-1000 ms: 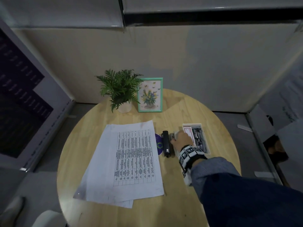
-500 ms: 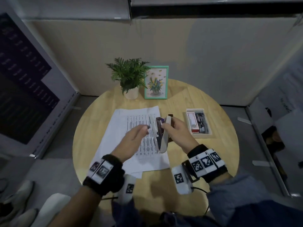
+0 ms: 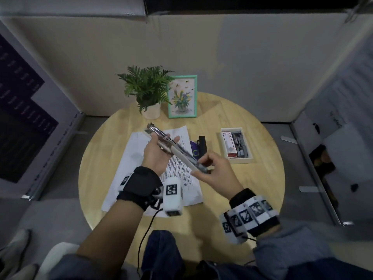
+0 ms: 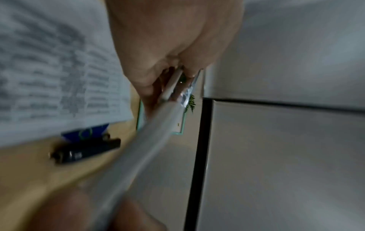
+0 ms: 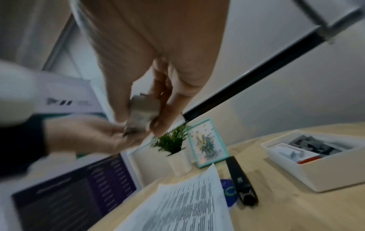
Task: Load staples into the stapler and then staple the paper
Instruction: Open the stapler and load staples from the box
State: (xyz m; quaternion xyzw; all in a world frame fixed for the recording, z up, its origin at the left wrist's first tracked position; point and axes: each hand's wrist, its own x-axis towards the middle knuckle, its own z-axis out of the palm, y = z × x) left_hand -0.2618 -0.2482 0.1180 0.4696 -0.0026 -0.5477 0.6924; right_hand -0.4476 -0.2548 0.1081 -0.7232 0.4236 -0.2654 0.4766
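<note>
A pale stapler (image 3: pixel 177 150), swung fully open into one long line, is held in the air above the printed paper (image 3: pixel 181 174) on the round wooden table (image 3: pixel 262 178). Its metal far-left end is cradled in the left hand (image 3: pixel 159 156), the fingers curled loosely under it. Its near-right end is pinched by the right hand (image 3: pixel 218 174) between thumb and fingers. To the right, on the table, a white tray (image 3: pixel 245 159) holding staples is seen, with a black stapler (image 3: pixel 202 144) lying between tray and paper.
</note>
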